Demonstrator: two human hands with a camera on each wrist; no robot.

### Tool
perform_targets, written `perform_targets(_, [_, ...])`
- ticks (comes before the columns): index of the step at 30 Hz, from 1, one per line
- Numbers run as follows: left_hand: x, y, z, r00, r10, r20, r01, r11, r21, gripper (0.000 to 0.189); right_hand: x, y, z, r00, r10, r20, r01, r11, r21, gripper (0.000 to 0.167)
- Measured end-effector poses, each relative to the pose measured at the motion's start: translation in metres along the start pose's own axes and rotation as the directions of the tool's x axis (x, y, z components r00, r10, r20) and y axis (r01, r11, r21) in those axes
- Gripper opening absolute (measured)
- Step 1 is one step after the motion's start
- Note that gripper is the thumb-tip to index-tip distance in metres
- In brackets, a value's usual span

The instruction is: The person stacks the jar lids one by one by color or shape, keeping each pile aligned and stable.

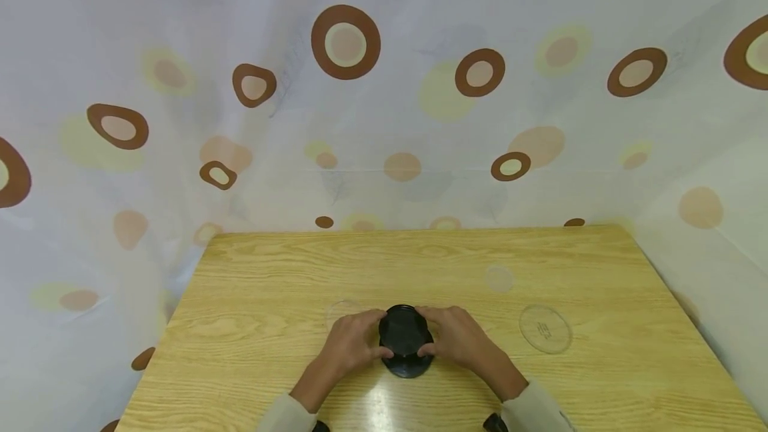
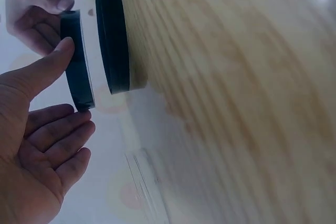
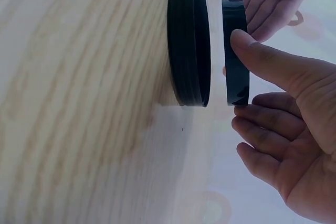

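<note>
Both hands hold a small black round piece (image 1: 403, 331) with a low side wall, gripping it from opposite sides. My left hand (image 1: 354, 339) has its thumb on the near edge and fingers at the far edge; my right hand (image 1: 459, 337) mirrors it. Directly below, a wider black shallow round dish (image 1: 408, 369) lies on the wooden table. A gap shows between the held piece (image 2: 77, 61) and the dish (image 2: 113, 35) in the left wrist view. The right wrist view shows the same gap beside the dish (image 3: 184, 45).
A clear round disc (image 1: 546, 329) with dark markings lies right of the hands on the table (image 1: 270, 272). A smaller, faint clear disc (image 1: 499, 279) is farther back. Another clear round piece (image 1: 342, 308) lies just beyond the left hand. A patterned curtain (image 1: 384, 112) surrounds the table's back and sides.
</note>
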State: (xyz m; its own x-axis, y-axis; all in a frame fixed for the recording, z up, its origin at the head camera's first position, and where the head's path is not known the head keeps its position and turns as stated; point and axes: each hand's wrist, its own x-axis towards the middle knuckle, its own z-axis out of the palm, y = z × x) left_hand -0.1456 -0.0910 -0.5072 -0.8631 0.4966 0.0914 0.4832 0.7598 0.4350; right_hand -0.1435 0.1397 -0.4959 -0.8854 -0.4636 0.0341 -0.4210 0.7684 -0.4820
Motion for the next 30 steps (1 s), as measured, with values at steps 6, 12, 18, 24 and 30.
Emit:
perform_targets(6, [-0.002, 0.000, 0.002, 1.000, 0.016, -0.026, -0.015, 0.999, 0.051, 0.066, -0.001, -0.004, 0.003, 1.000, -0.016, -0.007, 0.016, 0.999, -0.032, 0.072])
perform_targets(12, [-0.006, 0.002, 0.005, 0.999, 0.040, -0.024, -0.039, 0.998, 0.051, 0.066, -0.006, -0.005, 0.002, 1.000, -0.019, 0.022, 0.020, 0.999, -0.046, 0.073])
perform_targets(18, [-0.007, 0.006, 0.008, 0.999, 0.042, -0.003, -0.042, 0.997, 0.066, 0.066, -0.010, -0.003, 0.003, 0.999, -0.027, 0.023, 0.028, 0.998, -0.054, 0.072])
perform_targets(24, [-0.006, 0.008, 0.011, 0.999, 0.047, 0.006, -0.047, 0.995, 0.087, 0.064, -0.012, -0.002, 0.006, 0.999, -0.015, 0.042, 0.018, 0.997, -0.074, 0.072])
perform_targets(30, [-0.007, 0.009, 0.013, 0.999, 0.026, 0.038, -0.029, 0.996, 0.089, 0.064, -0.012, -0.002, 0.010, 0.998, -0.002, 0.063, 0.006, 0.998, -0.062, 0.071])
